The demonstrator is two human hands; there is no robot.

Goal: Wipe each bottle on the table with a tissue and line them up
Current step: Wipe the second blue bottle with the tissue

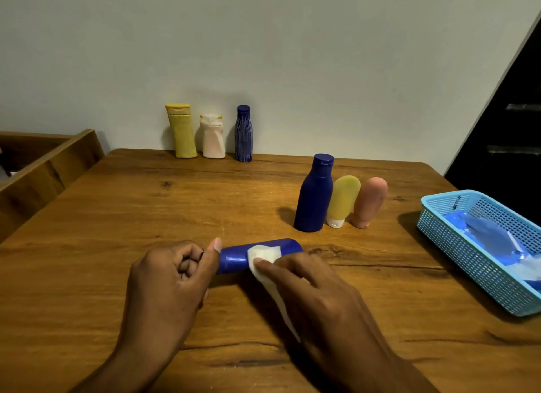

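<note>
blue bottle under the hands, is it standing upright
No, the blue bottle lies on its side on the table, gripped by the left hand.

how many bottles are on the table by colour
blue: 3, the blue bottle lying under the hands, the tall blue bottle and the patterned blue bottle by the wall
yellow: 2, the yellow bottle and the yellow tube
white or pale pink: 1, the pale bottle
peach pink: 1, the pink tube
total: 7
</note>
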